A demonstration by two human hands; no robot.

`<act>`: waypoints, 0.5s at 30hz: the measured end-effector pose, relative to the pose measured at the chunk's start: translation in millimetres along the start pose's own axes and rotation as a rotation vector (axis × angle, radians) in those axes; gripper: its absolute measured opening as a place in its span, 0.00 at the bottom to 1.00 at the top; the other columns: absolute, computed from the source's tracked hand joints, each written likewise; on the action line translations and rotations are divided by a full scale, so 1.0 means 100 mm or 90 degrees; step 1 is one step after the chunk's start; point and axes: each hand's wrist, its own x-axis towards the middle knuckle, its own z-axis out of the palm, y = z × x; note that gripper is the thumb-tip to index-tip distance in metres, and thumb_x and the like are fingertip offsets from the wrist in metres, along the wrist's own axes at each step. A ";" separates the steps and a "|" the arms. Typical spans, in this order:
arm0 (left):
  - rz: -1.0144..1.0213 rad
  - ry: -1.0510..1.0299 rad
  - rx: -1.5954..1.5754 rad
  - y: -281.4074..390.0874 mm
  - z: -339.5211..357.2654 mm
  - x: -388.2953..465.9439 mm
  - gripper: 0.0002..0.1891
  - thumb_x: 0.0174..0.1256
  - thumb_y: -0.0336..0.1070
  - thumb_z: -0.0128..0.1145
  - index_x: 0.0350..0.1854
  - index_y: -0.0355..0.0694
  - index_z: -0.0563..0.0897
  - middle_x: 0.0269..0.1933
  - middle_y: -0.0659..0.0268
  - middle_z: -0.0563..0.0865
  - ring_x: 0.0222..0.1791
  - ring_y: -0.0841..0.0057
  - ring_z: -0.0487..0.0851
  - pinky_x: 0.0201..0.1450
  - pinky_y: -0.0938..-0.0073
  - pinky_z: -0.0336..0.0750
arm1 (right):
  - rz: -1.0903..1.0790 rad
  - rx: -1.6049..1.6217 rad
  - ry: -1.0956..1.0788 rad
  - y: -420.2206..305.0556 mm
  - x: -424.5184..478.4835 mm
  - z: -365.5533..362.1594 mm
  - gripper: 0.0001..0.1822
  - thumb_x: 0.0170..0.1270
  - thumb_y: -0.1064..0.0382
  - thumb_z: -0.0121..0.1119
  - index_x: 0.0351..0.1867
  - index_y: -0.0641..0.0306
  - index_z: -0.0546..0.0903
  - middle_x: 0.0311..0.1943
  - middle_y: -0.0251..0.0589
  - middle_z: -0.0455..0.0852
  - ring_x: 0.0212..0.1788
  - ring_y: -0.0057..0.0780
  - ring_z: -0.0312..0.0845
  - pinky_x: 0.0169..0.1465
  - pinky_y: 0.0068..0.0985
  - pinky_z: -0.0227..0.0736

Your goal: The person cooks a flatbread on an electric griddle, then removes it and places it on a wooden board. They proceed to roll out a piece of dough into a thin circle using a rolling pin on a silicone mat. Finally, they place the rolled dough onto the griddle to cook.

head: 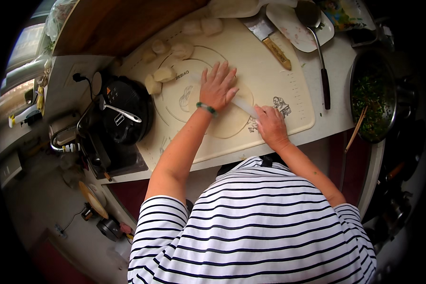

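My left hand (218, 87) lies flat with its fingers spread, palm down over a white rolling pin (245, 105). Curled around the pin's near right end is my right hand (272, 125). Beneath the pin is a thin, rounded sheet of dough (230, 124), partly hidden by my left hand and forearm. Both rest on a cream-coloured pastry mat (287, 88) printed with circles and drawings. Two dough pieces (164, 74) sit left of my left hand. Several more dough lumps (182, 50) lie farther back on the mat.
A cleaver (277, 53) with a wooden handle lies at the mat's back right. Beyond it are a white tray (287, 39) and a long-handled ladle (325, 81). Chopped greens fill a metal pot (394, 106), with chopsticks (356, 129) across its rim. A black appliance (127, 96) stands left, bearing a spoon (122, 112).
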 end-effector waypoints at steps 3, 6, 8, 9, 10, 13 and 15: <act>-0.004 0.054 -0.018 0.08 0.07 0.56 0.31 0.65 0.57 0.50 0.69 0.54 0.67 0.73 0.59 0.63 0.72 0.58 0.59 0.71 0.43 0.50 | 0.008 -0.038 0.036 0.18 0.11 -0.08 0.29 0.50 0.68 0.65 0.58 0.61 0.74 0.45 0.41 0.76 0.49 0.41 0.72 0.54 0.36 0.68; -0.020 0.085 -0.029 0.15 0.12 0.92 0.30 0.66 0.54 0.49 0.70 0.54 0.65 0.73 0.59 0.61 0.73 0.59 0.58 0.72 0.45 0.48 | 0.037 -0.042 0.026 0.26 0.26 -0.15 0.27 0.50 0.68 0.66 0.56 0.60 0.75 0.45 0.40 0.76 0.49 0.41 0.72 0.53 0.35 0.69; -0.016 0.160 -0.004 0.17 0.09 0.93 0.27 0.66 0.48 0.53 0.67 0.50 0.69 0.70 0.58 0.67 0.70 0.59 0.63 0.71 0.49 0.53 | 0.058 -0.022 0.011 0.25 0.27 -0.16 0.26 0.50 0.67 0.66 0.55 0.60 0.76 0.45 0.41 0.76 0.49 0.41 0.73 0.52 0.35 0.70; -0.051 0.204 -0.040 0.18 0.06 0.90 0.25 0.65 0.46 0.54 0.64 0.48 0.71 0.67 0.57 0.70 0.68 0.59 0.66 0.69 0.51 0.56 | 0.076 -0.003 0.007 0.27 0.28 -0.18 0.26 0.50 0.67 0.66 0.54 0.59 0.76 0.44 0.41 0.76 0.49 0.41 0.73 0.51 0.35 0.70; -0.081 0.243 -0.076 0.16 0.00 0.81 0.23 0.65 0.43 0.56 0.62 0.46 0.73 0.64 0.57 0.73 0.65 0.59 0.68 0.67 0.53 0.59 | 0.098 0.019 0.006 0.29 0.27 -0.18 0.25 0.50 0.67 0.66 0.53 0.59 0.76 0.44 0.42 0.76 0.49 0.41 0.74 0.50 0.36 0.71; -0.269 0.290 -0.127 -0.10 -0.13 0.24 0.19 0.58 0.37 0.61 0.51 0.39 0.77 0.54 0.56 0.78 0.56 0.56 0.74 0.60 0.54 0.65 | 0.128 0.114 0.059 0.35 0.11 -0.24 0.23 0.52 0.67 0.64 0.52 0.61 0.77 0.43 0.44 0.76 0.47 0.43 0.75 0.49 0.35 0.72; -0.468 0.176 -0.116 -0.27 -0.21 -0.20 0.18 0.56 0.39 0.63 0.48 0.38 0.78 0.52 0.55 0.80 0.54 0.57 0.76 0.58 0.58 0.68 | 0.161 0.180 0.055 0.38 0.00 -0.33 0.21 0.53 0.67 0.63 0.52 0.63 0.78 0.42 0.45 0.77 0.46 0.42 0.76 0.49 0.33 0.72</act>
